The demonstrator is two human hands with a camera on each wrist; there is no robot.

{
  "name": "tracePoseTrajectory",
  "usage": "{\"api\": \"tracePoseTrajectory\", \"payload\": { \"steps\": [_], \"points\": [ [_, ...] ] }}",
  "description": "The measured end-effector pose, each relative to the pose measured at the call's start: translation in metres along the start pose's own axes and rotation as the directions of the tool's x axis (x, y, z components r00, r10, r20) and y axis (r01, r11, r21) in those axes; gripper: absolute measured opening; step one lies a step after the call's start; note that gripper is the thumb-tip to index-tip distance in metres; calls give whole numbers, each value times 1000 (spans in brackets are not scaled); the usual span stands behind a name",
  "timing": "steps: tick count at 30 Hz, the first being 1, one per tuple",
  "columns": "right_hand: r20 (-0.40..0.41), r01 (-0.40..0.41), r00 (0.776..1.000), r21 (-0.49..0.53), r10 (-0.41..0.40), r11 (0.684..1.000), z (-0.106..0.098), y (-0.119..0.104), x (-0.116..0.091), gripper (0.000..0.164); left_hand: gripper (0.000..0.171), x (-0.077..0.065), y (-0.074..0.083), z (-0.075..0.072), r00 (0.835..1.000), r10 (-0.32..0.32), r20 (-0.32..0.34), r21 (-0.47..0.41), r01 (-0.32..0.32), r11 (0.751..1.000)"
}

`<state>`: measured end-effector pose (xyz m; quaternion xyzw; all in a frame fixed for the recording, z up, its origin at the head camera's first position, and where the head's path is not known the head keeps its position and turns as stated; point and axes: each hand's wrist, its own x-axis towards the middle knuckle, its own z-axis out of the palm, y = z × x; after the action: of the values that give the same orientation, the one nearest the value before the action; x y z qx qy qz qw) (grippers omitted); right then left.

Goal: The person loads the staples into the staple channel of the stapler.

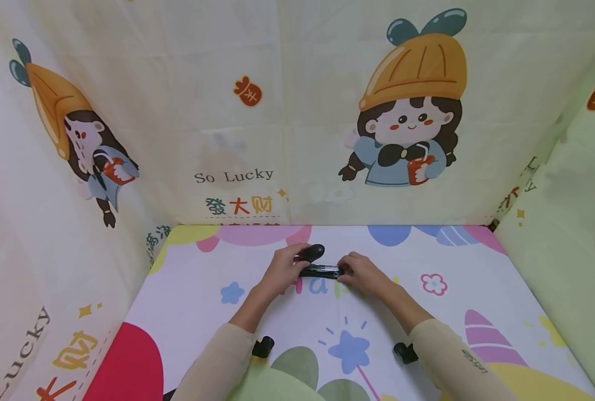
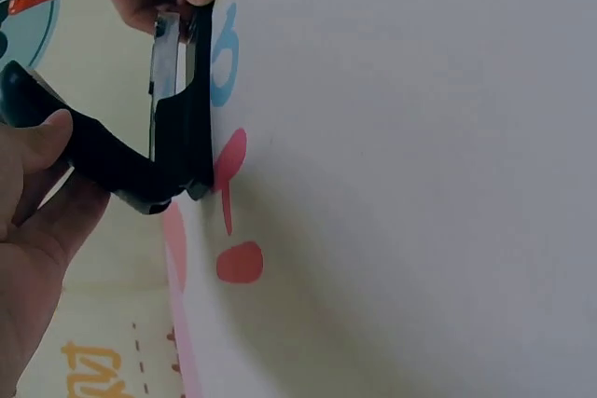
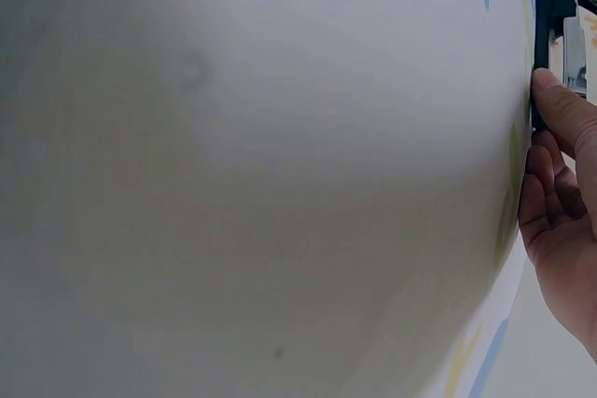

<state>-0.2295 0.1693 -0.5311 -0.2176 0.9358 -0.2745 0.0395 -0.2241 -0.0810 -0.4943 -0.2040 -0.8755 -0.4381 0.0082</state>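
A black stapler (image 1: 322, 273) with its top arm swung up lies at the middle of the far half of the table. My left hand (image 1: 283, 271) grips the raised top arm between thumb and fingers, as the left wrist view shows with the stapler's arm (image 2: 103, 151) folded far back. The metal staple channel (image 2: 166, 58) is exposed above the base. At the other end, my right hand (image 1: 365, 273) pinches the front of the base; in the right wrist view the thumb presses the stapler's base (image 3: 542, 39). My fingers hide the front tip.
The table (image 1: 187, 295) has a printed cloth with letters, stars and coloured shapes. Patterned cloth walls (image 1: 317, 111) stand behind it and on both sides. Black straps or mounts (image 1: 263, 347) show by both forearms.
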Motion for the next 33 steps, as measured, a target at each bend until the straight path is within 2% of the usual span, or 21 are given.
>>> {"api": "tracePoseTrajectory", "payload": {
  "steps": [3, 10, 19, 22, 27, 33],
  "points": [
    [-3, -2, 1000, 7, 3, 1000, 0, 0, 0, 31, 38, 2, 4, 3, 999, 27, 17, 81, -28, 996],
    [2, -3, 1000, -4, 3, 1000, -2, -2, 1, 32, 38, 9, 7, 10, 993, 88, 77, 203, -102, 974],
    [-16, 20, 1000, -40, -20, 999, 1, 1, 0, 35, 36, 14, 10, 23, 981, 79, 176, 301, -130, 945],
    [-13, 25, 1000, -45, -26, 999, 1, 2, 0, 36, 34, 14, 8, 26, 982, 69, 178, 313, -123, 942],
    [-21, 27, 999, -39, -28, 999, 1, 1, -1, 34, 33, 13, 8, 28, 986, 51, 161, 283, -95, 954],
    [-34, 30, 999, -36, -31, 999, 1, 1, -1, 33, 33, 14, 9, 29, 988, 25, 153, 282, -68, 957]
  ]
}}
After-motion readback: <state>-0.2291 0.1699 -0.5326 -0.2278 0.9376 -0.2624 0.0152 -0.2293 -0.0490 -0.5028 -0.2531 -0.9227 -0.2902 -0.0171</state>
